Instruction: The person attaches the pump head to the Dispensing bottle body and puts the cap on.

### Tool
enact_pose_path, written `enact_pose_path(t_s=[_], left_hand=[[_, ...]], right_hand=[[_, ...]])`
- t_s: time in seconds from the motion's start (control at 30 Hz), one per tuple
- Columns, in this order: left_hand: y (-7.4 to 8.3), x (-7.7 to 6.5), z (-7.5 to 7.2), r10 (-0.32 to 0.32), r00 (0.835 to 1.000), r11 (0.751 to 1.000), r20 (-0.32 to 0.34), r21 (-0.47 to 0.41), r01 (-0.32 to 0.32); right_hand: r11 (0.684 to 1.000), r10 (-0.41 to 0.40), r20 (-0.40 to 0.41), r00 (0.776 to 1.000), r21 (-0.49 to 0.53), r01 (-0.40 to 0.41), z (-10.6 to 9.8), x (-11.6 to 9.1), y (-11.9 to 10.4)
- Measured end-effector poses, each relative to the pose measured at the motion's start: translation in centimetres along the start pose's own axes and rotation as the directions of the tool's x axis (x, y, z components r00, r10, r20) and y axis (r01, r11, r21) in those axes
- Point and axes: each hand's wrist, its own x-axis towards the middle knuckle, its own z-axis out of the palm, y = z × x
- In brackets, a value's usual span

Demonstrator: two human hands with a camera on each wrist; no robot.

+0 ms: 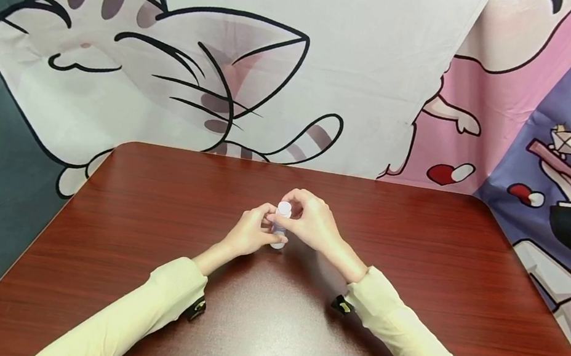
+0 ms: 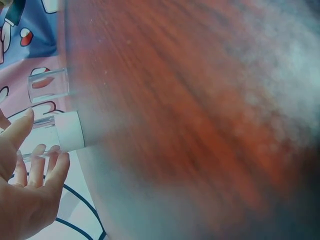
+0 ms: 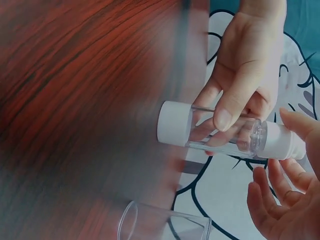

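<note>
A small clear bottle (image 3: 230, 149) with a white base (image 3: 173, 123) and a white top (image 1: 284, 208) stands upright over the table, between both hands. My left hand (image 1: 247, 232) grips its clear body, thumb on the near side and fingers round the far side. The right hand (image 1: 316, 223) pinches the white top between thumb and fingers. Beside the bottle, a clear cylindrical cover (image 3: 165, 223) shows at the bottom of the right wrist view; the left wrist view has this cover (image 2: 48, 85) above the bottle's white base (image 2: 71, 131).
The hands work over a reddish-brown wooden table (image 1: 194, 188), toward its far edge. Behind it hangs a cloth (image 1: 382, 62) printed with cartoon figures. Pale yellow sleeves (image 1: 142, 305) and dark wrist-worn devices (image 1: 342, 304) lie close over the tabletop.
</note>
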Motion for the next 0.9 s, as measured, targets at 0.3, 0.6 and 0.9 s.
enact_pose_path(t_s=[0.3,0.6,0.9], left_hand=[[0.0,-0.1,0.0,-0.021,1.0,1.0,-0.005,0.013,0.021],[0.0,-0.1,-0.1,0.003,1.0,1.0,0.007,0.017,-0.004],[0.0,0.1,-0.1,0.007,1.0,1.0,0.009,0.023,-0.007]], right_hand=[[0.985,-0.095,0.051,0.994,0.149,0.086,-0.2,-0.1,0.2],[0.943,-0.271,0.181,0.945,0.246,0.224,-0.9,0.0,0.3],[0.943,-0.299,0.166,0.94,0.203,0.265,-0.8,-0.1,0.4]])
